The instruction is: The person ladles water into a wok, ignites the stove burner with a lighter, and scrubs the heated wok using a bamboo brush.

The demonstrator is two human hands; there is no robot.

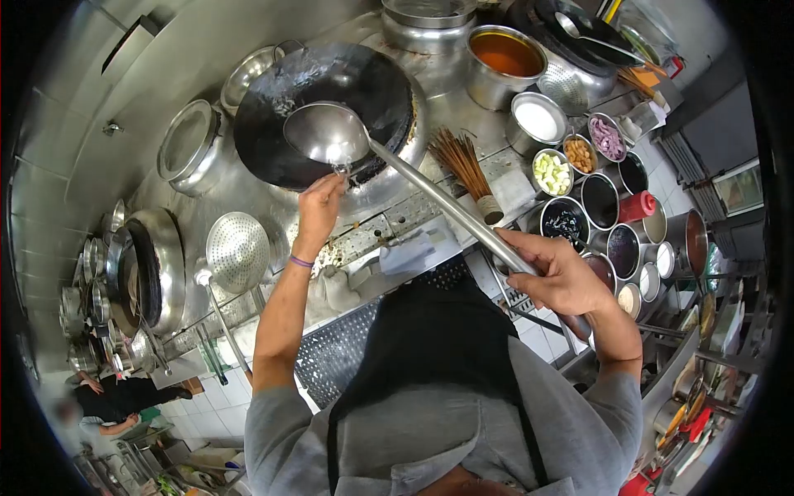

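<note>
My right hand (556, 271) is wrapped round the long metal handle of a big ladle (327, 131). The ladle's round bowl hangs over a black wok (273, 107) on the stove. At the near rim of the bowl is my left hand (321, 207), its fingers closed together. Something small, clear and shiny shows at those fingertips; I cannot tell what it is, or whether the fingers touch the ladle. A purple band circles the left wrist.
A bamboo brush (465, 165) lies right of the wok. Beyond it stand an oil pot (506, 78), a pot of white contents (538, 120) and several ingredient tins (599, 201). A perforated skimmer (238, 252) rests at left. Another person (124, 401) is at far left.
</note>
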